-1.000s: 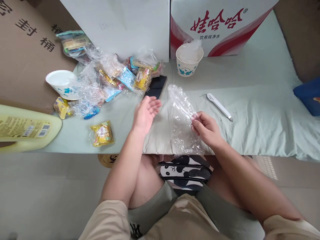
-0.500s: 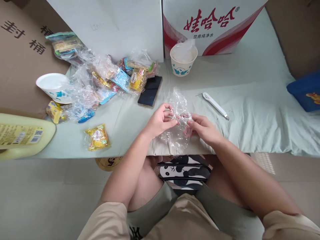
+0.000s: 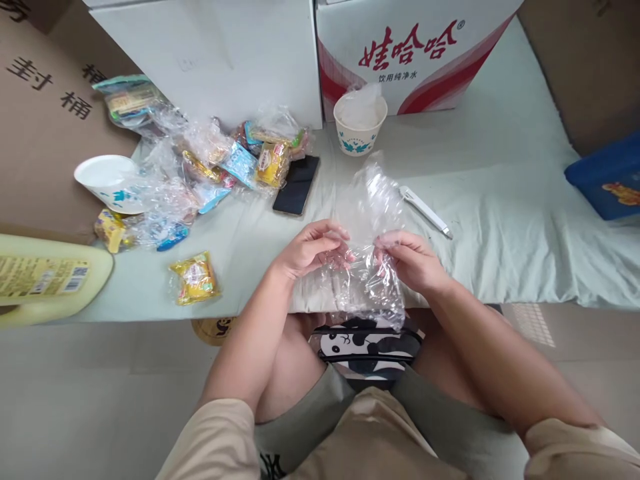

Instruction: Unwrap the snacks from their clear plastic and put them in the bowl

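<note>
A crinkled, see-through plastic bag [image 3: 373, 200] hangs between my hands over the front edge of the cloth-covered surface. My right hand [image 3: 413, 260] pinches its film between thumb and fingers. On the other side, my left hand [image 3: 315, 248] has its fingers curled round the film, with the fingertips showing through the plastic. The bag spreads upward and also droops below the hands. Just beyond my right hand lies a white utility knife [image 3: 425, 211]. A black phone [image 3: 297, 185] rests beyond my left hand.
A paper cup [image 3: 360, 127] stuffed with clear plastic stands before a white box [image 3: 400, 53]. Leftward are a pile of wrapped snacks [image 3: 240, 162], another paper cup [image 3: 107, 177], a yellow snack packet [image 3: 195, 278] and a pale yellow jug [image 3: 55, 277]. A blue container [image 3: 607, 177] sits right.
The plastic bag has been spread out larger, reaching higher and lower than before. My hands have moved slightly apart. The view has shifted slightly.
</note>
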### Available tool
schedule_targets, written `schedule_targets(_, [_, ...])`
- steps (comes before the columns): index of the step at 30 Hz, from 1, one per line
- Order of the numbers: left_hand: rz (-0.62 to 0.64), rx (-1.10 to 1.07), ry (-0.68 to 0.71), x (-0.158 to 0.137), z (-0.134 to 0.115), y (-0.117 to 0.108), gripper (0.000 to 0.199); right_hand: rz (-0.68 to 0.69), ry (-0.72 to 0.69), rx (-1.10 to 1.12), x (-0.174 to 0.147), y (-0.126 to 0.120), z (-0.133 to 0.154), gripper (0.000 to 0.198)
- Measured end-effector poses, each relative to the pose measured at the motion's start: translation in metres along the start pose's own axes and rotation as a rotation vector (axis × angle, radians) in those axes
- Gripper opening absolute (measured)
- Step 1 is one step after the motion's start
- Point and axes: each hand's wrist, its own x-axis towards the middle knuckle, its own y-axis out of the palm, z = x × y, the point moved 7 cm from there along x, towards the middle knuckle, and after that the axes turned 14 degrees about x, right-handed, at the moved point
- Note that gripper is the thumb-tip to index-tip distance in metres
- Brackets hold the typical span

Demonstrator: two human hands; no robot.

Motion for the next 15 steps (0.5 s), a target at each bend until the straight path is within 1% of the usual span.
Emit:
schedule_targets(2, [0.03,0.047,0.009,0.002,0.002,-0.002,0.027,0.015,-0.008,-0.029,0.001,-0.001,0.003,0.032])
schedule_targets(4, [-0.039,0.18,0.028,0.005,0.001,-0.008,0.036,-0.001,-0.016,-0.187,0.003,-0.001,0.005,0.041])
schedule_targets(5, [-0.097,0.268,0.041,0.007,0.0,-0.011,0.039,-0.029,-0.026,-0.297,0.003,-0.002,0.006,0.04])
schedule_targets(6, [-0.156,0.353,0.056,0.008,-0.002,-0.013,0.037,-0.066,-0.03,-0.393,0.004,-0.003,0.006,0.035])
schedule_targets(7, [-0.205,0.416,0.075,0.008,-0.003,-0.014,0.031,-0.106,-0.028,-0.449,0.005,-0.004,0.005,0.026])
schedule_targets(8, [-0.241,0.446,0.094,0.009,-0.004,-0.013,0.024,-0.147,-0.022,-0.457,0.005,-0.005,0.004,0.023])
schedule_targets(9, [-0.266,0.439,0.11,0.009,-0.005,-0.012,0.028,-0.185,-0.012,-0.425,0.005,-0.006,0.002,0.034])
schedule_targets(11, [-0.298,0.345,0.138,0.009,-0.004,-0.012,0.056,-0.237,0.006,-0.332,0.005,-0.008,-0.002,0.062])
schedule_targets(12, [-0.302,0.288,0.15,0.009,-0.004,-0.011,0.066,-0.256,0.004,-0.307,0.005,-0.009,-0.002,0.07])
schedule_targets(13, [-0.291,0.244,0.155,0.01,-0.003,-0.011,0.072,-0.271,-0.009,-0.297,0.005,-0.01,-0.001,0.074])
schedule_targets(14, [-0.268,0.221,0.146,0.01,-0.002,-0.009,0.072,-0.285,-0.03,-0.29,0.005,-0.01,0.001,0.076])
schedule_targets(15, [-0.238,0.22,0.122,0.011,0.0,-0.008,0.066,-0.295,-0.057,-0.278,0.005,-0.011,0.004,0.079])
